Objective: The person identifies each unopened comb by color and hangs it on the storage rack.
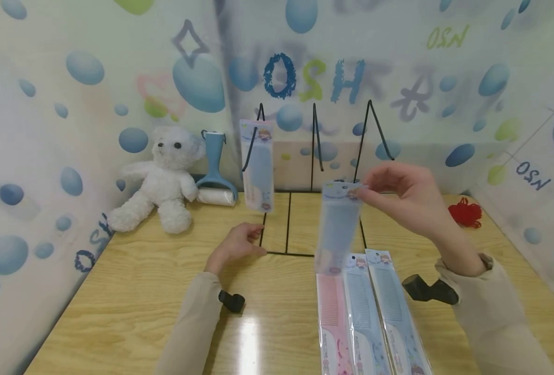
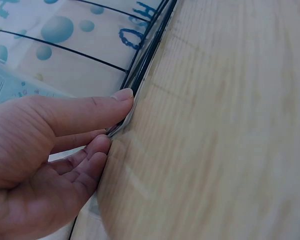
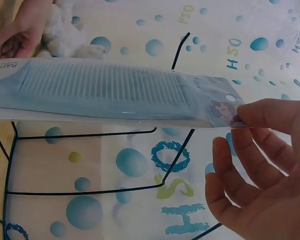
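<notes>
On the left of the table [image 1: 131, 291], the left hand [image 1: 234, 246] rests with relaxed fingers [image 2: 97, 107] against the base of the wire rack [image 1: 287, 224]; it should press firmly so the rack does not slide. Right of it, the right hand [image 1: 401, 195] pinches the top of a blue packed comb [image 1: 337, 226], in the air before the rack. Best is to keep the hole visible and aim at the free middle hook [image 1: 315, 136].
</notes>
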The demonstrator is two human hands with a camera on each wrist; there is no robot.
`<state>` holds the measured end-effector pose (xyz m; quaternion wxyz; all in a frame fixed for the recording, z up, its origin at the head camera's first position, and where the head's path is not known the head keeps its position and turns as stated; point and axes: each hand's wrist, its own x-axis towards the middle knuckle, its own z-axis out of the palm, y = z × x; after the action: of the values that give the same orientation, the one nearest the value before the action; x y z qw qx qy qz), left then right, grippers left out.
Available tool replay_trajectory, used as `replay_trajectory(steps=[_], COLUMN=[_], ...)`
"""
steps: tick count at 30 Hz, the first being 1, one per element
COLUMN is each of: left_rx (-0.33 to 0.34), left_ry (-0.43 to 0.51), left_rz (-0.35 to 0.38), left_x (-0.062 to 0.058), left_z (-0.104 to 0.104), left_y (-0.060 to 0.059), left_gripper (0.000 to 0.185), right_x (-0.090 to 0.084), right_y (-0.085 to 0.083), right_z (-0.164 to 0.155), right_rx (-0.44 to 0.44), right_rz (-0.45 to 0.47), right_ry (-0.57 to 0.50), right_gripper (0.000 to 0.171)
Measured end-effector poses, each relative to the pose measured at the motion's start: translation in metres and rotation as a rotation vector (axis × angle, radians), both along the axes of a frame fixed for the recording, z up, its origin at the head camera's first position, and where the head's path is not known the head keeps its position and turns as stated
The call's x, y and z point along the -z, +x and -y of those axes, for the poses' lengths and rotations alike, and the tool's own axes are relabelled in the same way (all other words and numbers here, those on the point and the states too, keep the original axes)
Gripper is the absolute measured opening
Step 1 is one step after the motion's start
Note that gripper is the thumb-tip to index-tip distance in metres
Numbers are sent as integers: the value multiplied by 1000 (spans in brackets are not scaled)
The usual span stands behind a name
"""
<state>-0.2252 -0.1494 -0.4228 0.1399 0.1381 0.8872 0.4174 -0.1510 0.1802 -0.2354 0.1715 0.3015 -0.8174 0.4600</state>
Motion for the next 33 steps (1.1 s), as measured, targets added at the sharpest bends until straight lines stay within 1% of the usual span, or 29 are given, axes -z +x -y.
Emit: replay_trajectory(steps=[6,11,15,18,22,25,28,30,33], left_rx=[-5,-7,-15,0,20,11,17,35,35], left_ry=[0,-8,-5,-3,-3,3,19,17,21], left_rz=[1,-1,1,-9,-15,-10,-19,-43,-40], left_x=[0,0,1,3,6,5,2,0,-1], left_z=[0,1,0,0,0,2,3,3,2], left_y=[0,0,0,-1,-2,-1,1,2,2], left_gripper=[68,69,69,69,69,69,69,68,68], right_x=[-6,-11,-13,-13,-13,-12,-12,-11,-10], right_y=[-6,-12,-14,-15,-17,-19,-20,-21,-21], right_z=[7,8,8,8,12,18,24,27,30], right_rx=[7,0,1,0,-2,6,27,54,111], right_rz=[-49,-58,-22,-7,-9,4,20,25,23], right_ry=[104,140,131,120,78,35,6,-3,3], right_gripper=[13,12,10,9,8,5,3,5,8])
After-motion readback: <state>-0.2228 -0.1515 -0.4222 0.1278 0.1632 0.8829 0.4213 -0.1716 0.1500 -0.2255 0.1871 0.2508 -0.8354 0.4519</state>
